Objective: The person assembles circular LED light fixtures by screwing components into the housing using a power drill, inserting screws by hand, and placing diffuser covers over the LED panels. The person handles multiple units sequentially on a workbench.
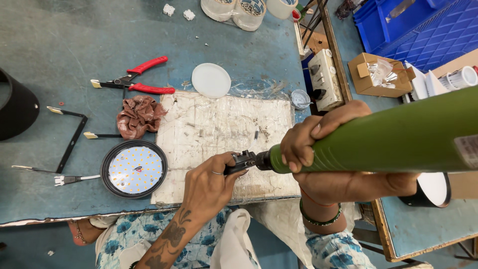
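Green power tool [378,137] lies across the right side of the workbench [59,55], above its front edge; its rear end is cut off by the picture's right border. The right hand [318,149] is wrapped around its green barrel, fingers closed on it. The left hand [211,184] pinches the black chuck [244,161] at the tool's tip, so the tip itself is hidden and I cannot tell what is fitted there.

Pale label on the barrel sits at the right border, only partly visible. Under the tool lies a worn white board [224,129] with small screws, hard to make out. At the far right corner stands an open cardboard box [371,74] with shiny clear wrappers inside. Blue plastic crates [423,30] stand behind it. Round LED lamp [134,169] rests near the front edge.
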